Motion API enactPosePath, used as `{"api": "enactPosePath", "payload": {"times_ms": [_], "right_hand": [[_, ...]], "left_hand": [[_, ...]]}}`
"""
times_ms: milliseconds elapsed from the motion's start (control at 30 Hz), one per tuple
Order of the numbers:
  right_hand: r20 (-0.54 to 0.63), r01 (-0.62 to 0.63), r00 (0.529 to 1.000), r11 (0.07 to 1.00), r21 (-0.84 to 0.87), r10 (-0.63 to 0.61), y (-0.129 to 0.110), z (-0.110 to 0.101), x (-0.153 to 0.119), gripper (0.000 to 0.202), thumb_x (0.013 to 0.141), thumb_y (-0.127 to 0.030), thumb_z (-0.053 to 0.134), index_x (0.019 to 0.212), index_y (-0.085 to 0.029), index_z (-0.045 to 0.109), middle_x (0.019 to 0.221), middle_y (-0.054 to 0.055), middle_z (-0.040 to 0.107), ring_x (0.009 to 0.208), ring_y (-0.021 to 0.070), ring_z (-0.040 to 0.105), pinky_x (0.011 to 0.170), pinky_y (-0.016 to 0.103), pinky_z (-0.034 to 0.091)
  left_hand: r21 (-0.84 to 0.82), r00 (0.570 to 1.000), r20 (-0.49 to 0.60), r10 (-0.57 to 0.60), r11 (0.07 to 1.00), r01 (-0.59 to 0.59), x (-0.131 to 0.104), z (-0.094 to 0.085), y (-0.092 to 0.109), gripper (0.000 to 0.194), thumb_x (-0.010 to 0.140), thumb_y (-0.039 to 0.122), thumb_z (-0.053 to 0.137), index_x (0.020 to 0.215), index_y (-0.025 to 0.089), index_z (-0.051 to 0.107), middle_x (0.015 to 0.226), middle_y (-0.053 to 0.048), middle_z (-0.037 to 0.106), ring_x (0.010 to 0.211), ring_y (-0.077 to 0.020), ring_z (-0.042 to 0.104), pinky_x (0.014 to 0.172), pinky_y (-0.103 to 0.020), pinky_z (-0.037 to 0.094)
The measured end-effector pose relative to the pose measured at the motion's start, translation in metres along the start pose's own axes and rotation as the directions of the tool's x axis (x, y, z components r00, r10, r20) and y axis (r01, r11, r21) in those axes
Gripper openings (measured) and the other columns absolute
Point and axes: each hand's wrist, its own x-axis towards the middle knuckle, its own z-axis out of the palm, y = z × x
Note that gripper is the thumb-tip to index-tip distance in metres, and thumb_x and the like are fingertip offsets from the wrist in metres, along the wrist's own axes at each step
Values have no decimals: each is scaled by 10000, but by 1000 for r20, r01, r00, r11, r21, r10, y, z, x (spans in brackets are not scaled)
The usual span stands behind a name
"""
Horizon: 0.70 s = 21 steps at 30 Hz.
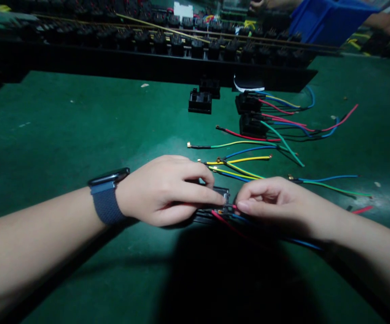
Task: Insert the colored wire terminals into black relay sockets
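Note:
My left hand [171,189], with a dark watch on the wrist, is closed around a black plastic socket module [211,215] low on the green mat. Its index finger presses at the module's right end. There my right hand [276,200] pinches a red wire [234,207] between thumb and index finger, its dark end at the module. Another red wire [218,218] and a blue wire [240,218] run out of the same end. Loose yellow, green and blue wires with brass terminals [242,159] lie just beyond my hands. The module's left part is hidden under my left hand.
Two wired black modules [253,125] rest at the right back, and a bare black module [200,101] sits left of them. A long black rack [130,65] of similar modules crosses the back. Behind it are a blue bin [330,20] and another person's hand [389,23].

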Motion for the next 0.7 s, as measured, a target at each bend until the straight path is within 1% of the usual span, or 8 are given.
{"api": "enactPosePath", "payload": {"times_ms": [100, 167, 267, 367, 467, 533, 633, 700], "right_hand": [[-5, -12, 1000, 1000, 10, 13, -1, 1, 0, 295, 790, -426, 673, 729, -162, 557, 584, -63, 370, 546, 72, 285, 495, 237, 174], [-13, -25, 1000, 1000, 9, 25, -1, 2, 0, 308, 783, -433, 673, 718, -161, 545, 574, -64, 362, 532, 69, 285, 485, 236, 168], [-27, -36, 999, 999, -7, 36, -2, 4, -1, 335, 777, -447, 668, 689, -161, 518, 554, -68, 329, 514, 66, 263, 472, 238, 157], [-30, -36, 999, 999, -23, 36, -2, 4, -1, 339, 775, -461, 659, 691, -167, 512, 551, -68, 323, 509, 69, 255, 470, 242, 156], [-47, -35, 998, 998, -47, 33, -2, 4, 0, 342, 769, -473, 656, 693, -170, 518, 541, -70, 319, 502, 71, 250, 468, 244, 155], [-60, -31, 998, 997, -64, 27, -2, 5, 0, 342, 765, -478, 657, 694, -170, 526, 543, -68, 322, 505, 73, 251, 469, 245, 155], [-78, -17, 997, 996, -88, 10, -2, 6, 1, 346, 786, -489, 630, 694, -174, 520, 578, -54, 328, 532, 84, 272, 479, 246, 169], [-93, 10, 995, 993, -119, -21, -2, 6, 1, 379, 828, -507, 575, 666, -177, 484, 609, -42, 326, 560, 93, 288, 491, 248, 190]], "left_hand": [[-36, 999, -28, -41, 999, 40, 0, 3, -2, 355, 843, 190, 465, 1166, 225, 607, 1000, -77, 692, 845, -176, 643, 752, -283, 501], [-46, 996, -46, -73, 996, 71, -1, 4, -4, 320, 860, 187, 476, 1153, 209, 601, 998, -77, 688, 880, -173, 643, 774, -272, 505], [-74, 993, -51, -110, 992, 106, -2, 6, -7, 254, 876, 186, 493, 1105, 179, 603, 997, -81, 675, 894, -164, 629, 785, -263, 499], [-93, 990, -31, -134, 987, 131, -1, 5, -8, 184, 886, 206, 495, 1033, 170, 598, 959, -73, 662, 874, -155, 612, 772, -257, 486], [-47, 981, -40, -188, 981, 186, -1, 5, -8, 150, 888, 220, 478, 977, 172, 589, 909, -65, 654, 833, -158, 597, 747, -267, 471], [13, 957, -85, -276, 960, 278, 0, 5, -9, 151, 884, 235, 473, 963, 173, 586, 895, -66, 647, 821, -172, 587, 738, -284, 462], [74, 890, -176, -421, 896, 438, 0, 8, -12, 181, 876, 283, 485, 988, 177, 581, 926, -72, 639, 855, -197, 580, 768, -315, 462], [91, 860, -190, -473, 864, 495, 0, 9, -15, 245, 871, 321, 500, 1047, 171, 581, 986, -83, 638, 907, -216, 578, 812, -344, 466]]}}
